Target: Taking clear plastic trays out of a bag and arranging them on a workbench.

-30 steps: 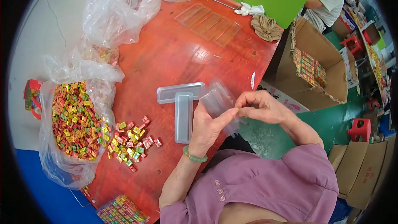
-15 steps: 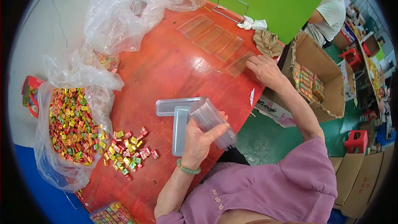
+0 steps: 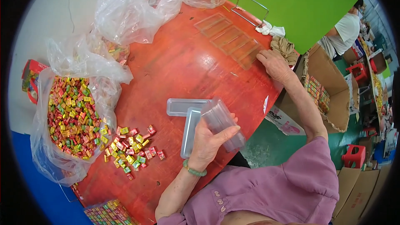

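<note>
My left hand (image 3: 207, 139) grasps a stack of clear oblong plastic trays (image 3: 219, 118), near centre. My right hand (image 3: 275, 64) meets a transparent rectangular end tray (image 3: 248, 57), far right; grip undeterminable. Judged step: laying out; next calls for separating one.

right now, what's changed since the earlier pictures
The right hand moved forward from beside the stack of clear containers to the row of clear pieces, where it touches an added piece at the right end. The left hand still holds the stack; the loose wrapped blocks stayed put.
</note>
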